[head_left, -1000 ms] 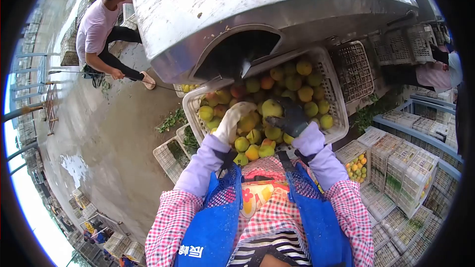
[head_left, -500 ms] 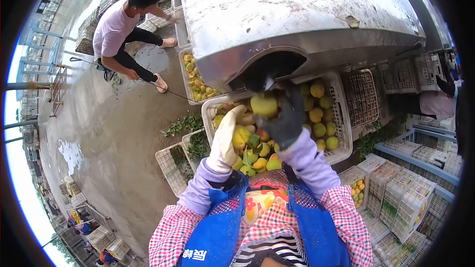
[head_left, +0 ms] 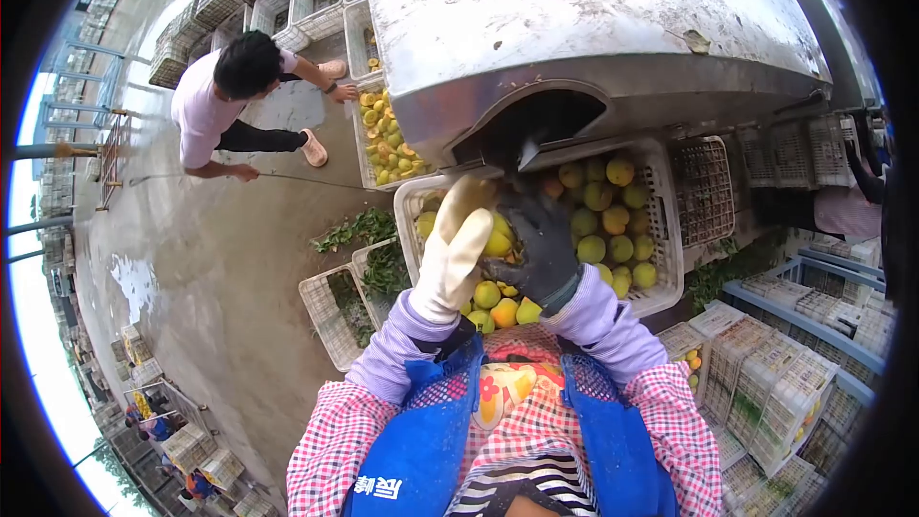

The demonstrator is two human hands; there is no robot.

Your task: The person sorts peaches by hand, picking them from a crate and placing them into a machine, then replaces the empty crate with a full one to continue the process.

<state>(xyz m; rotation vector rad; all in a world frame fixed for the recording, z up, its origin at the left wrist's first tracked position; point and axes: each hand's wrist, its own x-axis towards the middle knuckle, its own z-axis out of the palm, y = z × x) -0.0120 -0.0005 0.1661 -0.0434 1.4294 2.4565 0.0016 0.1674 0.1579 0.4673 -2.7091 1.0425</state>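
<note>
A white glove covers my left hand (head_left: pixel 450 254), and a dark glove covers my right hand (head_left: pixel 544 244). Both are closed around a yellow-green, peach-like fruit (head_left: pixel 499 237), mostly hidden by the gloves. They are over a white plastic crate (head_left: pixel 670 268) of similar fruits (head_left: pixel 613 220). Just beyond my fingertips is the dark opening (head_left: pixel 550 124) of a metal machine (head_left: pixel 593 19). A small shiny metal piece (head_left: pixel 526 155) sticks out at the opening's lower edge.
Left of the machine, a crate of halved fruits (head_left: pixel 388 148) stands beside a bending person (head_left: pixel 230 101). Small crates (head_left: pixel 330 321) with leaves lie at lower left. A brown crate (head_left: pixel 704 187) and stacked crates (head_left: pixel 771 373) stand at right.
My hands have come together around one fruit; before, each held its own fruit, the right one raised near the opening. The person at left has bent and reached to the halved-fruit crate.
</note>
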